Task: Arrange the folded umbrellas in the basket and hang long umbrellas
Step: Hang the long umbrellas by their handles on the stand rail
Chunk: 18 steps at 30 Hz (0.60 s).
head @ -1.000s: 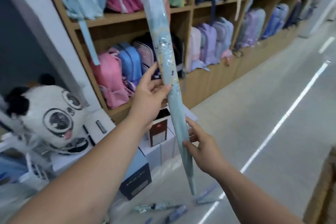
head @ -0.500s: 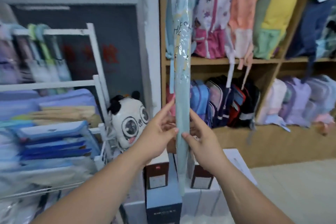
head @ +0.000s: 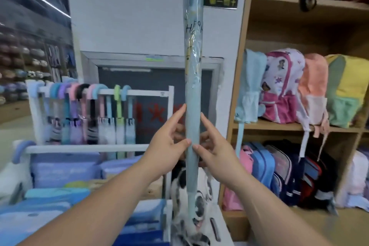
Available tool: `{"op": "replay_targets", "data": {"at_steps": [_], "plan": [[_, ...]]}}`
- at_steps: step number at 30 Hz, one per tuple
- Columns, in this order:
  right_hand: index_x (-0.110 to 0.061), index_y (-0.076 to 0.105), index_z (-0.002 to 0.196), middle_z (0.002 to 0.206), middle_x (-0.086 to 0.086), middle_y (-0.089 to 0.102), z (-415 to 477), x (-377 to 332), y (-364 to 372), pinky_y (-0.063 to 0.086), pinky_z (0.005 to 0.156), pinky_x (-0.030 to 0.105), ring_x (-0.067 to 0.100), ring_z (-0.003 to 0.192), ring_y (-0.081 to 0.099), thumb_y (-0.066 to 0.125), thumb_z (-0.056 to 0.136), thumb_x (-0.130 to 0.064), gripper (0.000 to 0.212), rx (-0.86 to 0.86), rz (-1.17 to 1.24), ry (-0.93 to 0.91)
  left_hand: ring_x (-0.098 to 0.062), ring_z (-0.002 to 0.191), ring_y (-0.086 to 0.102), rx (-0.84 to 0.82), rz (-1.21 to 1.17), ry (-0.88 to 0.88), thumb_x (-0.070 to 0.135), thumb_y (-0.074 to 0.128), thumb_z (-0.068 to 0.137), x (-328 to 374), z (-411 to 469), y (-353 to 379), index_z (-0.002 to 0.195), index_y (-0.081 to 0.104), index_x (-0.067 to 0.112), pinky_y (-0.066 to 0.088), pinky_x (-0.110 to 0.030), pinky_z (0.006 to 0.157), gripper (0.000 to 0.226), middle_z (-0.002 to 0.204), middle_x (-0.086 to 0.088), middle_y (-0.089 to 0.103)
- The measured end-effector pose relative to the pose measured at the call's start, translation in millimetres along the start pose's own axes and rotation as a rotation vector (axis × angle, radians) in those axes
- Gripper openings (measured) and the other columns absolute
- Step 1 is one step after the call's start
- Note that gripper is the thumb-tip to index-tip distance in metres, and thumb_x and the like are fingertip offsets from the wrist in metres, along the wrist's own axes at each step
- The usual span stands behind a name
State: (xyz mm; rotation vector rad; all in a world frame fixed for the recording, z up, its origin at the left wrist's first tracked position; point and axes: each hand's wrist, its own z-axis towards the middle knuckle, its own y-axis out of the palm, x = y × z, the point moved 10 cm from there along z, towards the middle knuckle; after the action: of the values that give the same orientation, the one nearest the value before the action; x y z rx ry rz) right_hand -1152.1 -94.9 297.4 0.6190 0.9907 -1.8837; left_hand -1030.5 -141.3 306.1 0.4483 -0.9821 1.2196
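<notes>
A second ago the long pale-blue umbrella in its clear plastic sleeve [head: 192,86] leaned across the view with one hand high and one low. Now it stands upright, with the left hand [head: 168,147] and right hand [head: 216,151] level and facing each other, as they were half a second ago. The view has swung: the white tube rack [head: 139,92] now shows in full with its row of hanging pastel umbrellas [head: 107,118], and the black-and-white panda plush [head: 199,203] sits low behind the shaft instead of off to the left.

The umbrella's top runs off the upper edge. Its lower tip is lost against the blurred plush. The curled fingers behind the shaft are mostly hidden.

Each grip is a light pinch on the shaft, thumb tip in front, fingers behind and forefinger stretched up along the side. Most of the umbrella rises above the grips, and a shorter tapering part hangs below, in front of the rack's right post and left of the wooden shelf of backpacks [head: 279,125]
</notes>
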Motion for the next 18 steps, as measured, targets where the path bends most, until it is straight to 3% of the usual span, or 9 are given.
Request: {"op": "replay_targets", "data": {"at_steps": [3, 5, 8, 11, 13, 15, 18], "plan": [[-0.057, 0.029, 0.147, 0.092, -0.016, 0.062, 37, -23, 32, 0.06, 0.079, 0.044, 0.015, 0.086, 0.066, 0.062, 0.097, -0.014, 0.074, 0.061, -0.001, -0.037, -0.026, 0.094, 0.068, -0.001, 0.002, 0.026, -0.004, 0.064, 0.092, 3, 25, -52, 0.143, 0.036, 0.062, 0.062, -0.046, 0.077, 0.088, 0.102, 0.001, 0.064], [-0.06, 0.031, 0.145, 0.092, -0.015, 0.063, 57, -31, 49, 0.06, 0.079, 0.041, 0.014, 0.084, 0.066, 0.062, 0.097, -0.015, 0.073, 0.104, 0.001, -0.041, -0.029, 0.093, 0.069, -0.017, 0.014, 0.054, -0.005, 0.064, 0.092, 5, 42, -79, 0.146, 0.035, 0.057, 0.061, -0.041, 0.07, 0.088, 0.104, -0.004, 0.065], [-0.065, 0.025, 0.144, 0.092, -0.014, 0.065, 78, -36, 72, 0.06, 0.076, 0.044, 0.016, 0.083, 0.067, 0.059, 0.099, -0.022, 0.071, 0.145, -0.068, -0.045, -0.023, 0.088, 0.071, -0.066, 0.015, 0.063, -0.007, 0.061, 0.093, 5, 60, -103, 0.151, 0.033, 0.049, 0.057, -0.03, 0.06, 0.085, 0.103, -0.001, 0.069], [-0.064, 0.016, 0.147, 0.094, -0.023, 0.065, 96, -35, 100, 0.062, 0.075, 0.041, 0.013, 0.083, 0.068, 0.06, 0.099, -0.02, 0.078, 0.054, -0.044, -0.026, -0.021, 0.085, 0.072, -0.045, 0.053, 0.078, -0.007, 0.06, 0.093, 0, 71, -127, 0.146, 0.035, 0.056, 0.058, -0.031, 0.06, 0.086, 0.099, 0.002, 0.07], [-0.066, 0.015, 0.146, 0.094, -0.017, 0.064, 111, -33, 110, 0.062, 0.073, 0.044, 0.022, 0.083, 0.068, 0.062, 0.097, -0.013, 0.085, 0.01, 0.005, -0.016, -0.02, 0.085, 0.072, -0.015, 0.079, 0.083, -0.006, 0.06, 0.093, -3, 79, -140, 0.143, 0.037, 0.06, 0.062, -0.038, 0.064, 0.086, 0.099, 0.001, 0.069], [-0.067, 0.017, 0.145, 0.093, -0.007, 0.062, 128, -32, 110, 0.062, 0.074, 0.048, 0.031, 0.084, 0.066, 0.064, 0.095, -0.009, 0.089, 0.033, -0.009, -0.029, -0.019, 0.085, 0.072, 0.001, 0.079, 0.078, -0.005, 0.061, 0.093, -4, 90, -148, 0.143, 0.037, 0.059, 0.061, -0.037, 0.064, 0.085, 0.1, 0.002, 0.068], [-0.061, 0.016, 0.149, 0.096, -0.005, 0.062, 152, -38, 107, 0.061, 0.075, 0.043, 0.024, 0.08, 0.066, 0.063, 0.095, -0.009, 0.089, 0.07, -0.087, -0.075, -0.014, 0.081, 0.073, 0.017, 0.076, 0.05, -0.003, 0.06, 0.095, 0, 112, -157, 0.146, 0.033, 0.057, 0.06, -0.032, 0.062, 0.083, 0.102, 0.003, 0.067]]}}
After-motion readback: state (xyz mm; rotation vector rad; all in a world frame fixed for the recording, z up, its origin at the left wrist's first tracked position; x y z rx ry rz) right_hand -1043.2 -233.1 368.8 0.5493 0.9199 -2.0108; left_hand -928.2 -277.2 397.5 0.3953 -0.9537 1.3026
